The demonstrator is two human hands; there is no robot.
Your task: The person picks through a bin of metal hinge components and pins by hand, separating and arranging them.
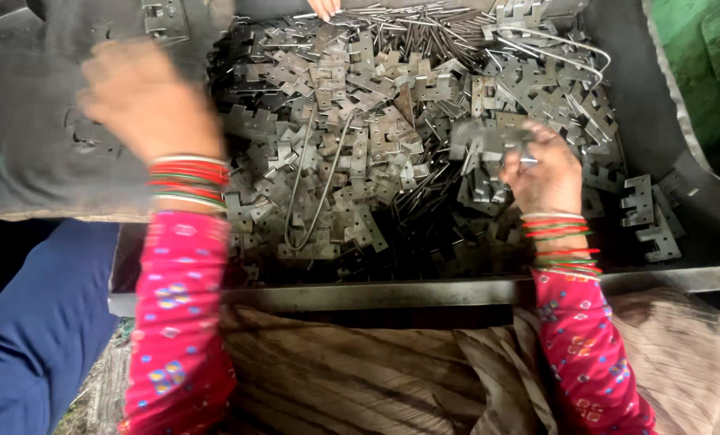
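A: What does the right hand (545,173) hold?

B: Its grip is closed on a grey notched metal plate (489,138), lifted just above the heap of like plates (360,137) that fills the dark metal tray (658,121).

A: And the left hand (146,101)?

B: Blurred, over the tray's left side near a flat grey sheet (30,153); whether its grip is wide or narrow cannot be told.

A: What else lies in the heap?

B: A bent wire loop (316,193) at centre, thin rods (424,20) at the far edge, and two loose plates (650,217) at right. Another person's fingertips (324,7) show at the top; striped cloth (360,370) lies below the tray's front rim (392,294).
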